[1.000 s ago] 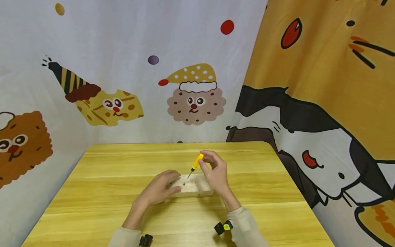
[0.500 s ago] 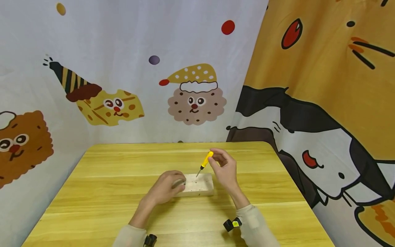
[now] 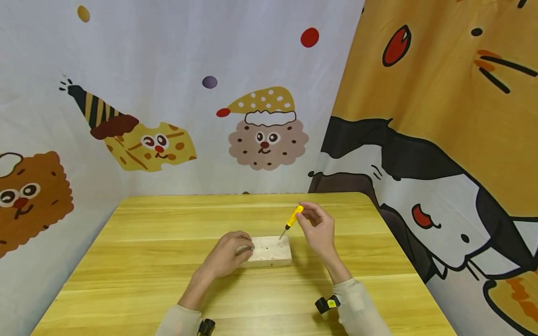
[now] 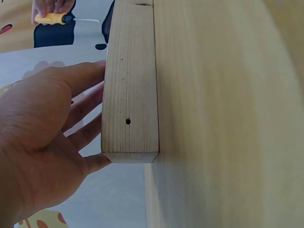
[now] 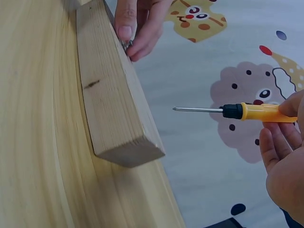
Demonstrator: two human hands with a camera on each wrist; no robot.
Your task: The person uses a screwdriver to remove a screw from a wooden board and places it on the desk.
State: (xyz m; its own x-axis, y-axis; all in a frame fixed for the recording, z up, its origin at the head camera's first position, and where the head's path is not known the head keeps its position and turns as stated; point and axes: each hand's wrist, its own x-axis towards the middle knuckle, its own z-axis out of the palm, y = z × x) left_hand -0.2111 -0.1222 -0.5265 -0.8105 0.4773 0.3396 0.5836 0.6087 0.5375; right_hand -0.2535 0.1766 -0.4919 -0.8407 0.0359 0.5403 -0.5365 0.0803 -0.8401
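Observation:
A pale wooden block (image 3: 273,252) with several small holes on top lies on the table. My left hand (image 3: 230,254) is over its left end; in the right wrist view its thumb and forefinger pinch a small shiny metal piece (image 5: 127,45) at the block's top. Its other fingers reach along the far side of the block in the left wrist view. My right hand (image 3: 320,227) holds a yellow-handled screwdriver (image 3: 295,215) by the handle's end, between thumb and fingers. The screwdriver slants, its tip pointing down over the block's right end in the head view.
The wood-grain table (image 3: 168,214) extends around the block on all sides. Printed cloth (image 3: 168,56) with cartoon figures hangs behind the table and along its right side. A black wrist camera (image 3: 322,305) sits by the right cuff, another camera (image 3: 207,326) by the left.
My right hand has moved rightward with the screwdriver, away from the small metal piece. My left hand has shifted slightly right and its thumb and forefinger have closed on that piece.

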